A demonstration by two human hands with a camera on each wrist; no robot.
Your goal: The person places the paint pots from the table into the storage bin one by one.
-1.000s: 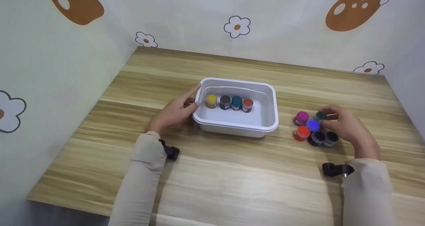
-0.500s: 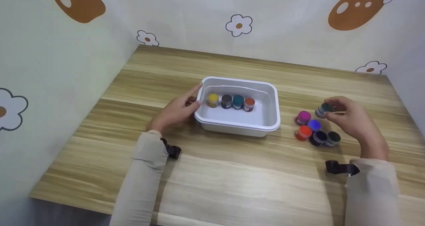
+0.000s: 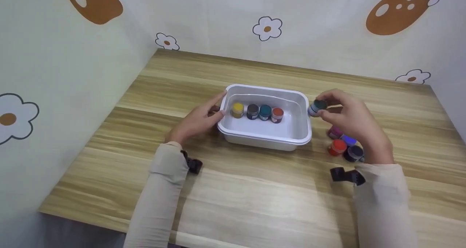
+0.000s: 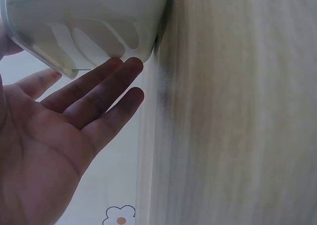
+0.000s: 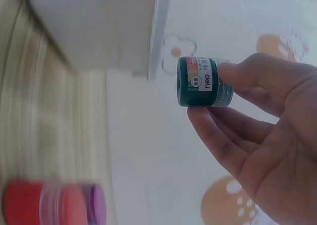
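Observation:
My right hand [image 3: 355,118] pinches a dark green paint jar [image 3: 317,108] between thumb and fingers, lifted just outside the right rim of a white plastic tub [image 3: 262,143]. In the right wrist view the jar [image 5: 203,84] lies sideways and shows its label. My left hand [image 3: 198,122] touches the tub's left side with fingers mostly straight; in the left wrist view they lie against its wall [image 4: 84,22]. Inside the tub several jars stand in a row: yellow [image 3: 237,110], dark grey [image 3: 252,111], teal [image 3: 265,112] and brownish red [image 3: 277,115].
Below my right hand more jars stand grouped on the wooden table [image 3: 255,197]: magenta [image 3: 335,132], blue [image 3: 349,140], red [image 3: 337,147] and dark purple [image 3: 354,153]. My right wrist partly hides this group. Patterned walls [image 3: 218,18] border the table at the back and sides.
My right hand has picked the dark green jar out of the group and carried it left to the tub's right rim. My left hand stays at the tub.

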